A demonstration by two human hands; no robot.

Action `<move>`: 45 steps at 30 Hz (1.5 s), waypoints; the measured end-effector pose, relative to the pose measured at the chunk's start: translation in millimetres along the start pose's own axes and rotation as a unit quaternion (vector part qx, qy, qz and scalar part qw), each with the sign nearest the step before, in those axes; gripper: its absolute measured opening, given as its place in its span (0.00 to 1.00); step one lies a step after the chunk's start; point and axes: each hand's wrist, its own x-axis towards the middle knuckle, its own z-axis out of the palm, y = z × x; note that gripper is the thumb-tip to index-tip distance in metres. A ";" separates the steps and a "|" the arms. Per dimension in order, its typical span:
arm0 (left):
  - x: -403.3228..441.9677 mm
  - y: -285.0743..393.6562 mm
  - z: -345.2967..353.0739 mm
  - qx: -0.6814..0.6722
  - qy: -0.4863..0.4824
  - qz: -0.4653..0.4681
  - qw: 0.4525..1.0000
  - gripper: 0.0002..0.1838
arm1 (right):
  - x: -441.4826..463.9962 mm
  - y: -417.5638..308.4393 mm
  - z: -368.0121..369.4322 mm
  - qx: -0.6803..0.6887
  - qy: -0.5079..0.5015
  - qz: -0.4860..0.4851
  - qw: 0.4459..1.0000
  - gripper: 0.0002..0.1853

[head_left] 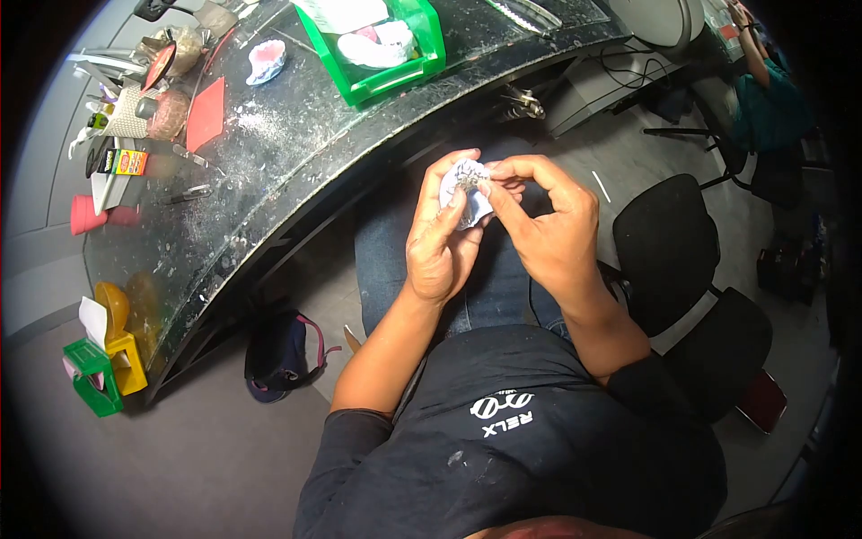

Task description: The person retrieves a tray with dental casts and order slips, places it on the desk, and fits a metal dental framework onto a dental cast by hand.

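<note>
Above my lap, my left hand [435, 238] is wrapped round a whitish-blue cast piece [475, 208] with grey metallic-looking marks on its upper part. My right hand [539, 211] pinches at the piece's right upper edge, thumb and fingertips close together. Whether those fingertips hold some small separate part is too small to tell. Another similar cast with a pink inner area [267, 61] lies on the dark bench. To its right stands a green bin [359, 90] with white and pink casts inside.
The dark, dusty bench [296, 171] curves across the upper left, bearing a red sheet [206, 115], a pink cup [87, 214] and tools. Small bins [94, 377] hang at its left end. Black chairs [664, 242] stand right; another person [768, 103] sits at upper right.
</note>
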 end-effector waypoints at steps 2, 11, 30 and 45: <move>-0.6 0.8 -0.9 -0.024 -0.016 0.003 1.000 0.30 | -1.1 -0.8 1.7 -0.006 0.010 -0.005 1.000 0.07; -3.9 3.9 6.5 0.001 0.018 -0.005 1.000 0.31 | -4.9 -4.9 5.2 -0.046 0.043 -0.040 0.997 0.09; -3.6 -3.8 2.2 0.009 -0.012 0.080 0.997 0.24 | -7.6 -1.8 7.4 -0.050 0.042 -0.081 0.995 0.06; -2.6 -4.3 4.0 0.009 -0.017 0.072 0.997 0.25 | -4.7 0.3 7.0 -0.100 0.049 -0.104 0.988 0.04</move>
